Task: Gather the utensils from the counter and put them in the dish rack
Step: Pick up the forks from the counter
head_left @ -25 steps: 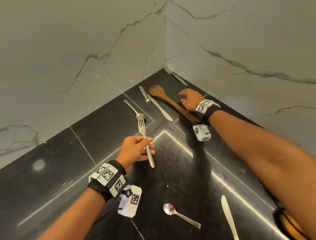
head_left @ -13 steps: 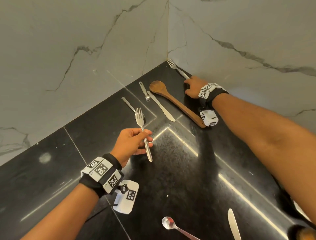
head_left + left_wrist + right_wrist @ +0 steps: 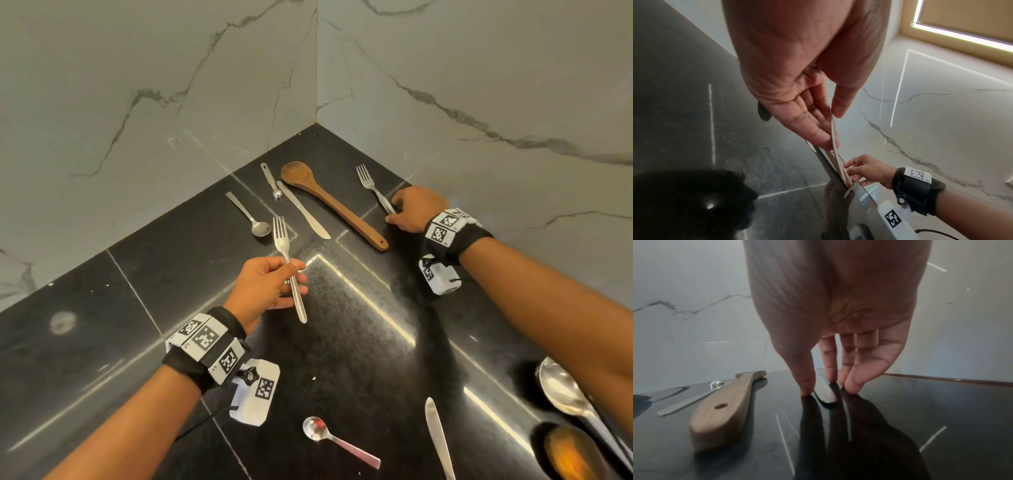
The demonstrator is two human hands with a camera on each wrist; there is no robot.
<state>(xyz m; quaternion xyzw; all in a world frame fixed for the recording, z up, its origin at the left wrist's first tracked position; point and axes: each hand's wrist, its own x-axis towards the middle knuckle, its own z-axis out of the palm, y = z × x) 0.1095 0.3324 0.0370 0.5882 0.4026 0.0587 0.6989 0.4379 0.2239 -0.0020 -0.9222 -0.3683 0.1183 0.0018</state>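
**Steel forks, one in each hand's reach**

Black polished stone makes up the desk [image 3: 102,308], wedged into a corner of white veined marble wall [image 3: 137,85]. At the centre of the frame the left hand [image 3: 265,287] holds a fork [image 3: 289,270] above the desk, fingers curled round its handle, tines pointing to the corner. At the right edge of the scatter, the right hand [image 3: 412,209] is down on the desk, fingertips [image 3: 807,386] closed narrowly either side of a second fork's [image 3: 375,188] handle end, which lies flat on the stone.

Between the hands lie a wooden spoon [image 3: 329,202], a table knife [image 3: 303,214], a teaspoon [image 3: 250,214] and a small steel tool [image 3: 271,181]. Along the lower frame sit a small spoon [image 3: 337,442], another knife [image 3: 438,442] and a big ladle-like spoon [image 3: 565,394].
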